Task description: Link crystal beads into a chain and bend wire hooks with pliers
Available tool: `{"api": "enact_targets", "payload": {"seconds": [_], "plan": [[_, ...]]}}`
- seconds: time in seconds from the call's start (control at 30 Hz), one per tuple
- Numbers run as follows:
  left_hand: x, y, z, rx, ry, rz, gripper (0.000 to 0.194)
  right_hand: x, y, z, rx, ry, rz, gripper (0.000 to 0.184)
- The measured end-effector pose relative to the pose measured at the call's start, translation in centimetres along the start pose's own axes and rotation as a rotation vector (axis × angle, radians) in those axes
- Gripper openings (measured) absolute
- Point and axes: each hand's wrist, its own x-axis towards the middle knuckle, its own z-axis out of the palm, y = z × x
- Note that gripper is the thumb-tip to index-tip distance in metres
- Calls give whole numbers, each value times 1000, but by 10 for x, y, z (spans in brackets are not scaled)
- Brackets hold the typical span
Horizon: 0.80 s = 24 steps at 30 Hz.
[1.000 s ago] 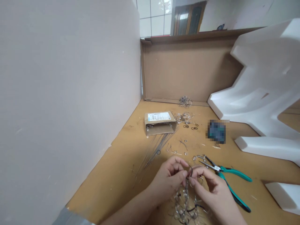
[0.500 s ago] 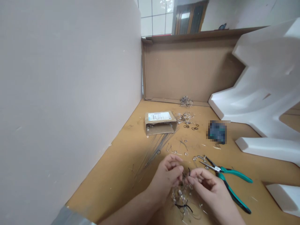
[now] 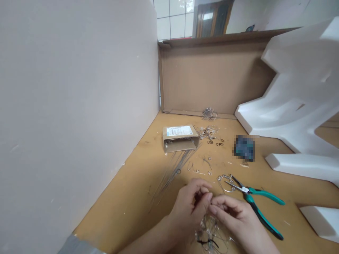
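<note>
My left hand (image 3: 192,203) and my right hand (image 3: 233,211) meet at the fingertips low in the middle, both pinched closed. The short black tie they held half a second ago is now covered by the fingers. Just below them is a tangled bundle of thin wires with clear beads (image 3: 210,227), partly hidden by the hands. Another black tie (image 3: 208,242) crosses that bundle. Long-nose pliers with green handles (image 3: 247,192) lie apart from my right hand, jaws spread. Beside the jaws rests a beaded wire loop (image 3: 225,180).
An open cardboard box (image 3: 180,135) with a label holds beaded pieces. Long thin wires (image 3: 172,173) lie before it. Beaded wire piles (image 3: 209,132) and small black rings (image 3: 219,144) are farther back. White foam (image 3: 291,106) stands right, a pale panel (image 3: 79,106) left.
The fingertips have closed together, and the black tie ends that stuck up between them no longer show. The bead bundle below has shifted slightly. The pliers stay put.
</note>
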Motion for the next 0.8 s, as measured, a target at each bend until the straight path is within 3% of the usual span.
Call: {"api": "enact_targets", "payload": {"seconds": [0.2, 0.33, 0.63, 0.8], "plan": [[6, 7, -7, 216, -84, -15, 12, 4, 2, -8, 143, 10, 101, 23], [6, 7, -5, 367, -96, -29, 8, 5, 4, -6, 211, 105, 94, 26], [5, 0, -4, 359, -114, -75, 9, 9, 9, -6, 224, 120, 52, 23], [6, -1, -5, 381, -136, 44, 14, 9, 8, -3, 203, 156, 31, 25]]}}
